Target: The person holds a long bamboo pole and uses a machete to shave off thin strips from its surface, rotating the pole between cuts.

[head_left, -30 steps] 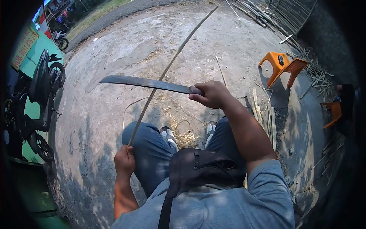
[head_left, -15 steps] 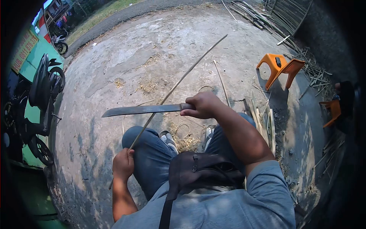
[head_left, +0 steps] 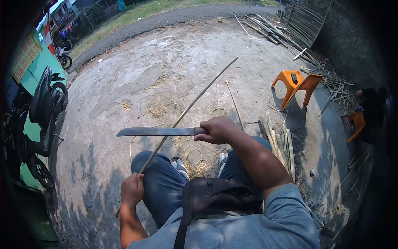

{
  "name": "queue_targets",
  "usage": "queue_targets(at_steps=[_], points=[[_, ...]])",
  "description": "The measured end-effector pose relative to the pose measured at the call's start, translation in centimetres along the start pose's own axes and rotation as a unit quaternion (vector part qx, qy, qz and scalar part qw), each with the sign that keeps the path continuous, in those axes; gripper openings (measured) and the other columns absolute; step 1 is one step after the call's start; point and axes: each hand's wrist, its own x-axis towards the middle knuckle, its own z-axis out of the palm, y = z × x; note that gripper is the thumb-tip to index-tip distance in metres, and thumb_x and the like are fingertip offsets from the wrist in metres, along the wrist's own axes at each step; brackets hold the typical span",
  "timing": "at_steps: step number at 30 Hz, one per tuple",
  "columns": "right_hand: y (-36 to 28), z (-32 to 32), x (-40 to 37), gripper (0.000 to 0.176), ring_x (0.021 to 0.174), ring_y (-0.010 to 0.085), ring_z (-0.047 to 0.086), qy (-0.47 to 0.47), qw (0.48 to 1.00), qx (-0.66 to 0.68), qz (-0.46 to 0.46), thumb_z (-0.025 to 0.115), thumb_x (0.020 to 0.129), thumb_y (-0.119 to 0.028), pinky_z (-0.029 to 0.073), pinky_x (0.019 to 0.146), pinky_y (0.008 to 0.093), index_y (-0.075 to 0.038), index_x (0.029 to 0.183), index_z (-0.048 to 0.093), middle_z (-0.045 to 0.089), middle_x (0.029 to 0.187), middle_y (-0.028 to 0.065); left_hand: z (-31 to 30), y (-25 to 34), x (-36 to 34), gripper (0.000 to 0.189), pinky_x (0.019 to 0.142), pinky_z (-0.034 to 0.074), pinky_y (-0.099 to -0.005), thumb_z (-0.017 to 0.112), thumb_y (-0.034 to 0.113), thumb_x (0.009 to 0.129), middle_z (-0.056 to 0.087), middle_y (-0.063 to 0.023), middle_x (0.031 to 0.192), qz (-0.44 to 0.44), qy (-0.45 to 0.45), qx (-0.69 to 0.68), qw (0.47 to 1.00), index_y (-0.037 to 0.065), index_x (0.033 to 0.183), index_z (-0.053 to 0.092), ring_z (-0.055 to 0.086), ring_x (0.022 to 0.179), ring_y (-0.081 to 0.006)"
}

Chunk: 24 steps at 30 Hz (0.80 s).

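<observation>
My right hand (head_left: 215,130) is closed round the handle of a machete (head_left: 159,131), its long blade pointing left. The blade lies across a thin, long stick (head_left: 203,92), overlapping it above my left knee. Lower left, my left hand (head_left: 132,189) grips that stick near its bottom end, which pokes out below the fist. From there the stick slants up and right past the blade to a free tip over the ground. Pale shavings (head_left: 199,169) and a thin hoop lie between my shoes.
Split strips (head_left: 286,151) lie beside my right knee. An orange plastic chair (head_left: 292,85) with a dark object on it stands to the right. Long poles and scraps (head_left: 269,31) line the right side. Motorbikes (head_left: 43,120) are parked at left. A person in dark clothing (head_left: 373,112) is at far right.
The view has tilted up slightly. The machete and my right hand appear lower in the picture, and the stick's far tip has dropped too. Both hands keep their hold.
</observation>
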Motion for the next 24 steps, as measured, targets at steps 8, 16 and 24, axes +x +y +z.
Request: queue_targets(at_steps=[8, 16, 24], points=[[6.2, 0.0, 2.1, 0.065, 0.07, 0.0312, 0.065, 0.136, 0.943, 0.207, 0.224, 0.057, 0.098, -0.071, 0.051, 0.068, 0.0452, -0.008, 0.088, 0.072, 0.066, 0.072, 0.0147, 0.0, -0.4, -0.9, 0.05, 0.063, 0.044, -0.056, 0.051, 0.043, 0.109, 0.062, -0.0263, 0.076, -0.026, 0.005, -0.024, 0.999, 0.001, 0.083, 0.058, 0.06, 0.077, -0.0526], [2.2, -0.3, -0.6, 0.063, 0.079, 0.0386, 0.07, 0.13, 0.98, 0.12, 0.095, 0.058, 0.096, -0.072, 0.054, 0.073, 0.0501, -0.01, 0.092, 0.071, 0.068, 0.075, 0.0172, 1.0, -1.5, -0.3, 0.05, 0.064, 0.044, -0.0557, 0.049, 0.042, 0.11, 0.061, -0.0265, 0.076, 0.024, 0.021, -0.043, 0.999, 0.0, 0.084, 0.058, 0.06, 0.076, -0.0521], [5.3, -1.4, 0.4, 0.063, 0.085, 0.0376, 0.071, 0.135, 0.967, 0.118, 0.179, 0.058, 0.097, -0.071, 0.055, 0.077, 0.0466, -0.01, 0.096, 0.073, 0.073, 0.085, 0.0181, 1.0, -1.9, -0.9, 0.05, 0.064, 0.044, -0.056, 0.049, 0.042, 0.11, 0.062, -0.0267, 0.077, 0.018, 0.035, -0.01, 0.999, 0.001, 0.084, 0.058, 0.06, 0.077, -0.0526]])
